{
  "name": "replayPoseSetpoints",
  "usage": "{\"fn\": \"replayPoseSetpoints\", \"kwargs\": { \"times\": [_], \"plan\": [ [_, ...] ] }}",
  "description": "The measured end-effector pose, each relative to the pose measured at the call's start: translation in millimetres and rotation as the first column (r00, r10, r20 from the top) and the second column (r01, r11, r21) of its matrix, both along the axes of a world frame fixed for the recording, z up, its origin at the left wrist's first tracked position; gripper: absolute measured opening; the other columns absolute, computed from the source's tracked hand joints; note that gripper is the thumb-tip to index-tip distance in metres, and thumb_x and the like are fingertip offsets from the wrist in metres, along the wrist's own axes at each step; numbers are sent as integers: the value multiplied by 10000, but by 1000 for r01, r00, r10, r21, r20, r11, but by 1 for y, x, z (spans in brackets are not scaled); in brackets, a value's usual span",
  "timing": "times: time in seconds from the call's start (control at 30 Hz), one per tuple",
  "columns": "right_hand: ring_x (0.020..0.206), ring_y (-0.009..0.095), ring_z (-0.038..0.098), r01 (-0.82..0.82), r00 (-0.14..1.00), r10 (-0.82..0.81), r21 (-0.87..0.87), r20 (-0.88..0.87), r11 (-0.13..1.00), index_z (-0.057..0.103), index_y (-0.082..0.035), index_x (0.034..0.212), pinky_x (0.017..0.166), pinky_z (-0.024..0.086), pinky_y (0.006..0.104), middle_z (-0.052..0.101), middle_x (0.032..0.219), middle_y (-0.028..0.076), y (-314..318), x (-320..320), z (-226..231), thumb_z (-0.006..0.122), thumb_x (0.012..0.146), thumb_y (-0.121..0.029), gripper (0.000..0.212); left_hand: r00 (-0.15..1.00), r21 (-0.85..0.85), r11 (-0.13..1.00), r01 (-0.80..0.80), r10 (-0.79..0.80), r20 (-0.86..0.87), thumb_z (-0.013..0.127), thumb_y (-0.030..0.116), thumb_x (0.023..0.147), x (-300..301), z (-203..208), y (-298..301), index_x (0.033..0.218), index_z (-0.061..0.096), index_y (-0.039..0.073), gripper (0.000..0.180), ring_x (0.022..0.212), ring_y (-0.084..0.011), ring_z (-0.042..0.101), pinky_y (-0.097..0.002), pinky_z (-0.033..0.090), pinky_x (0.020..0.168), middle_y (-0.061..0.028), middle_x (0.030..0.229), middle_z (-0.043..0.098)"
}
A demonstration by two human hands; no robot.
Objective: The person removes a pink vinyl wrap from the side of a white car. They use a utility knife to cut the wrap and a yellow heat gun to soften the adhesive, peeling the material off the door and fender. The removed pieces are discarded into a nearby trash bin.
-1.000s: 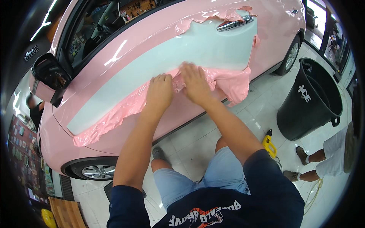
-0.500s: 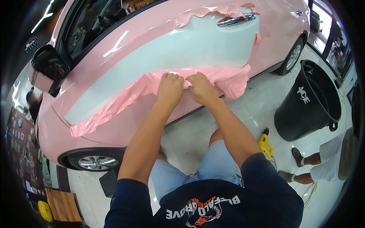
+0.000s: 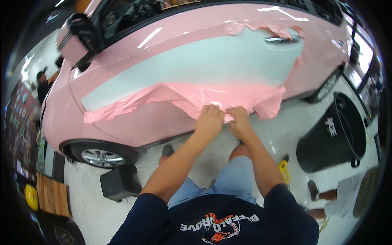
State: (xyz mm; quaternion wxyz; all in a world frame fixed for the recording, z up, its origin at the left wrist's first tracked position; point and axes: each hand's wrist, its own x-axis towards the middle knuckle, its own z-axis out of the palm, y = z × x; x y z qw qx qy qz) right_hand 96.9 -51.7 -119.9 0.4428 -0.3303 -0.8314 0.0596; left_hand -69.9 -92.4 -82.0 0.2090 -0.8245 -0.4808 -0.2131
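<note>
Glossy pink plastic film (image 3: 239, 96) is hanging along the lower edge of the pale car-door panel (image 3: 192, 61).
Below the panel, the bare left hand (image 3: 211, 117) and right hand (image 3: 241, 119) are clamping fingers on the film's bunched edge; keeping the pull even should be limiting tears. Right of the panel, a tall black plastic bin (image 3: 316, 149) is standing.

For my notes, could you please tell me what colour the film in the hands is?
The film is glossy pink, best seen in the head view.
</note>
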Motion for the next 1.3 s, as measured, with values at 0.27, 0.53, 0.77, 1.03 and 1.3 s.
{"fn": "replayPoseSetpoints", "kwargs": {
  "times": [0.27,0.53,0.77,1.03,1.3],
  "plan": [
    [1332,357,399,-13,987,39,-163,156,986,497,-26,1286,1140,240,516,480,1379,199,-11,0,-8,628,722,-41,579,976,-155,984,86,-53,209,598,166,809,-52,32,-38,1388,442,46,611,1401,-359,303,-553,214,1138,-181,1510,340],
    [1424,418,229,36,994,-53,173,97,984,290,32,1465,1146,166,574,243,1539,238,-47,-54,135,754,745,-275,910,731,221,758,-614,651,-203,610,124,777,-233,109,-59,1449,345,24,729,1444,-375,209,-572,165,1150,-169,1567,228],
    [1394,397,307,-173,942,14,450,334,876,483,-14,1341,1130,238,565,391,1478,164,-5,-244,129,613,830,-184,555,886,211,865,-456,464,9,508,39,833,-259,75,-46,1272,519,-42,446,1349,-379,397,-496,299,1121,-219,1421,450],
    [1285,381,435,-154,980,85,423,178,893,620,6,1088,1094,318,521,580,1254,188,1,-276,94,556,847,-70,261,887,33,899,-437,425,178,503,44,833,-249,75,-62,1064,611,-4,259,1032,-326,573,-433,419,949,-165,1078,624],
    [903,310,546,-174,941,84,256,327,951,615,-10,897,875,431,424,616,890,141,-39,-261,83,519,796,-83,157,921,37,927,-374,367,130,511,43,819,-254,57,-88,941,651,33,186,930,-298,574,-411,424,905,-121,916,631]
  ]
}}
